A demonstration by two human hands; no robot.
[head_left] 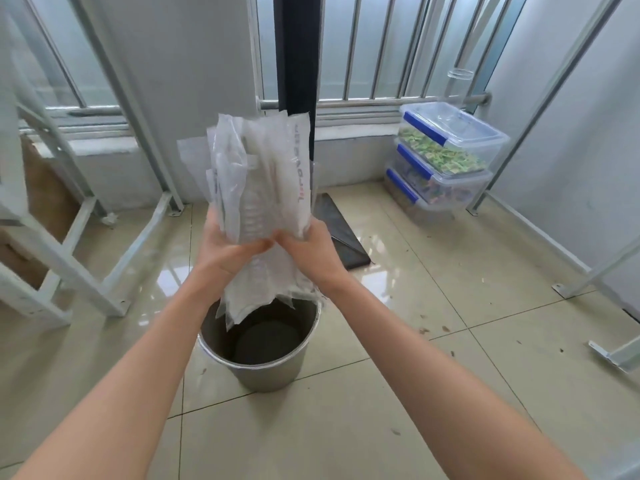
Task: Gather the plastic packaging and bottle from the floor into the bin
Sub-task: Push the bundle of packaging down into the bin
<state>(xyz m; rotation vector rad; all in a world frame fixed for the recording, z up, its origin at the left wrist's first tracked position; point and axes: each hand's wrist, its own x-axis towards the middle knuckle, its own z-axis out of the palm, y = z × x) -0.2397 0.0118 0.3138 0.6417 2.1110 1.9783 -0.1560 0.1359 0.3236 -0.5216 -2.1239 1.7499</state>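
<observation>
A tall bundle of clear and white plastic packaging (273, 168) stands upright between both hands, right above the bin. A ribbed clear bottle (254, 216) shows inside the bundle. My left hand (225, 247) grips the bundle's left side and my right hand (311, 245) grips its right side at the same height. The bundle's lower end hangs just inside the rim of the round metal bin (259, 370), which stands on the tiled floor and looks dark inside.
Three stacked clear boxes with blue clips (446, 157) sit at the back right. A dark flat board (341, 230) lies behind the bin. White metal frames (79, 258) stand left and right. A dark post (298, 53) rises behind the bundle.
</observation>
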